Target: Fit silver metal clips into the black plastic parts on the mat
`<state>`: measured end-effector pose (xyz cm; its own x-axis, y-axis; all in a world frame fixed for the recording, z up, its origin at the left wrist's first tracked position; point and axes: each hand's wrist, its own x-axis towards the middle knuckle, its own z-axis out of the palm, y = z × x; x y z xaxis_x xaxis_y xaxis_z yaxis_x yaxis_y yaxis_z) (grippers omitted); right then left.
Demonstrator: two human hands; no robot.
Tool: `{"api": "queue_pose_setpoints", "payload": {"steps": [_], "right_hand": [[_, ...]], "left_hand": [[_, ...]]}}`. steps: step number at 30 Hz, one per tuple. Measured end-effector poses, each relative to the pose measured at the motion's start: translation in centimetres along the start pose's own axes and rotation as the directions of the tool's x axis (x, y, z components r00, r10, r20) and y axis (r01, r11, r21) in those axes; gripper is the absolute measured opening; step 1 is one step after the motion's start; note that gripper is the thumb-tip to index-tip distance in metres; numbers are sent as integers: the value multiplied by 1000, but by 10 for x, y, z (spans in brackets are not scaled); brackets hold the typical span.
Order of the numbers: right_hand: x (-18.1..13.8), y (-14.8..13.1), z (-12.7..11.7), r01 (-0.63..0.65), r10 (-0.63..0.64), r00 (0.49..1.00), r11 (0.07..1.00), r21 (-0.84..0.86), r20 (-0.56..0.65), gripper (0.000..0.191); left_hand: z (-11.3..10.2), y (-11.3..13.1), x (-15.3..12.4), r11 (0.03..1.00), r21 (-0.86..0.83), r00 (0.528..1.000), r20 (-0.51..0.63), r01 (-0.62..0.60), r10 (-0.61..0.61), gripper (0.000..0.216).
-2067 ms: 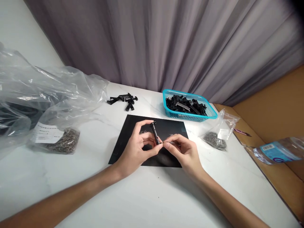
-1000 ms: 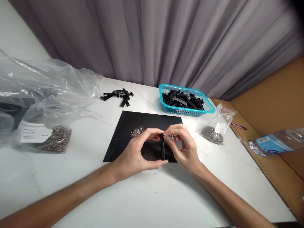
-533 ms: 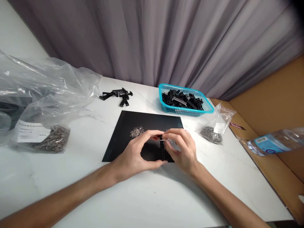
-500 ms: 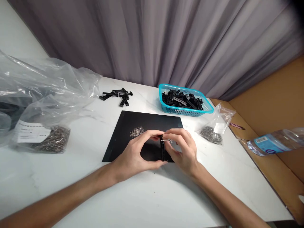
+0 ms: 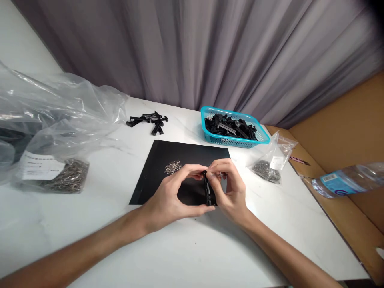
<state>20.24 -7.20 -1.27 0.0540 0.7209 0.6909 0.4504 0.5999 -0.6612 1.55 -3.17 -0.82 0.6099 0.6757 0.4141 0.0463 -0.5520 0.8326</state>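
My left hand (image 5: 168,196) grips a slim black plastic part (image 5: 207,189) between thumb and fingertips, holding it on end above the mat. My right hand (image 5: 231,188) is closed at the part's upper end, its thumb and fingers in a pinch. A thin metal pin (image 5: 215,175) sticks out sideways between those fingers, close to the top of the black part; whether it sits in the part cannot be made out. Beneath both hands lies a black mat (image 5: 150,182), bearing a small pile of metal pieces (image 5: 173,166) left of my left fingers.
A blue basket (image 5: 234,142) of black parts stands at the back, with loose black parts (image 5: 150,118) to its left. Bags of metal pieces (image 5: 69,176) (image 5: 267,170) flank the mat. A plastic bottle (image 5: 345,182) lies on cardboard at right.
The black part has tilted slightly, its lower end shifting right. My right fingers have curled and moved on the metal pin, which shows less now. My left hand has barely moved.
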Motion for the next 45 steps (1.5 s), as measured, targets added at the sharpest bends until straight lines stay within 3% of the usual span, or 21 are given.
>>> {"api": "queue_pose_setpoints", "payload": {"steps": [5, 13, 19, 23, 28, 39, 45], "right_hand": [[-1, 3, 0, 7, -7, 1000, 1000, -30, 17, 13], [-1, 14, -9, 247, -235, 969, 946, -209, 79, 24], [3, 0, -10, -7, 7, 1000, 1000, -8, 11, 13], [3, -1, -10, -92, 93, 996, 992, 88, -8, 10], [0, 1, -10, -80, 82, 997, 989, 127, -9, 9], [0, -1, -8, -25, 25, 1000, 1000, -16, 5, 6], [0, 5, -12, 82, -70, 993, 989, -126, 94, 13]], "left_hand": [[0, -1, 0, 1000, 10, 1000, -1, 2, -2, 70], [2, -1, -2, 998, 65, 1000, 0, 6, -6, 71], [-3, 1, -1, 998, 56, 1000, -7, 8, -7, 72], [-3, 4, 0, 998, 64, 1000, 5, -25, 25, 72], [-2, 3, -2, 997, 79, 1000, 15, -19, 18, 73], [0, 6, -3, 995, 92, 999, 2, -32, 32, 72], [0, 4, -4, 992, 117, 999, 11, -54, 53, 71]]}}
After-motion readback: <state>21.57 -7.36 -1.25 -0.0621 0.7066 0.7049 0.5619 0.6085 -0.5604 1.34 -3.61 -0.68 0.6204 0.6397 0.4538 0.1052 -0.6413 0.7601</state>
